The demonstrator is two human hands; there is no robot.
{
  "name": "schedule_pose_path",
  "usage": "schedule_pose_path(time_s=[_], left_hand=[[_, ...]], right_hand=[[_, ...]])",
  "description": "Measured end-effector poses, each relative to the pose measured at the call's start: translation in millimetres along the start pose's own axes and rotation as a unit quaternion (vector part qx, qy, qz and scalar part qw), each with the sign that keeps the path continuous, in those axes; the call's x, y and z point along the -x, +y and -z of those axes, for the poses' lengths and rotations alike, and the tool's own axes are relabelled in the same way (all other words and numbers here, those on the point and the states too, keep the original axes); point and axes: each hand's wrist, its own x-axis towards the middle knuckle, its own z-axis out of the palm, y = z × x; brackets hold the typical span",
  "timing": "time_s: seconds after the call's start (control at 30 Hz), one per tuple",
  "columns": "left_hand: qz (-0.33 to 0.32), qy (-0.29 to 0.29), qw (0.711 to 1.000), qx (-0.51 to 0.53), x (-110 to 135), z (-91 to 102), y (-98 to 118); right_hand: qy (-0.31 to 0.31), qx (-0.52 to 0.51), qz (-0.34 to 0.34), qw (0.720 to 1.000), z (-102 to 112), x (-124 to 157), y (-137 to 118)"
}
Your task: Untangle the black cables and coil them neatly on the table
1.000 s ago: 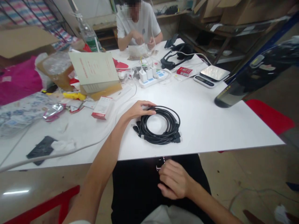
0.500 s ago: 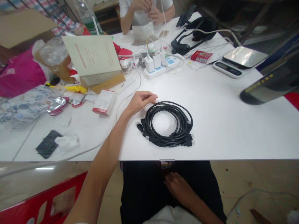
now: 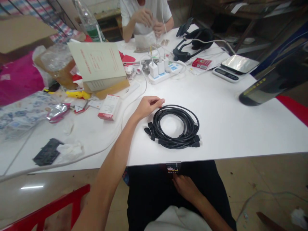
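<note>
A coil of black cable lies on the white table near its front edge. My left hand rests on the table just to the coil's upper left, with fingers curled together and thumb against them; nothing shows in it. Its fingertips are at the coil's rim. My right hand is below the table edge over my lap, its fingers closed around a small dark device with lit orange marks.
Behind the coil are a white power strip with chargers, a kitchen scale, a black headset and an open booklet. A co-worker's hands work at the far side. A dark tube juts in at right.
My left hand has come off the top of the coil and now sits beside it. My right hand stayed at my lap by the small device. The view shifted slightly.
</note>
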Motion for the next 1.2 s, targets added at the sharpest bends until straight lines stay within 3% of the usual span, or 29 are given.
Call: schedule_pose_path(time_s=[0.2,0.5,0.63,1.2], left_hand=[[-0.012,-0.005,0.999,-0.029,3,-4.1,4],[-0.007,-0.038,0.997,-0.071,10,-8.7,24],[-0.004,-0.037,0.996,-0.078,10,-8.0,23],[-0.015,-0.039,0.996,-0.081,9,-7.6,20]], right_hand=[[-0.026,0.008,0.018,0.999,7,2,0],[-0.009,0.0,-0.002,1.0,2,2,0],[-0.005,0.019,-0.033,0.999,0,2,0],[-0.003,-0.027,-0.038,0.999,1,-4,2]])
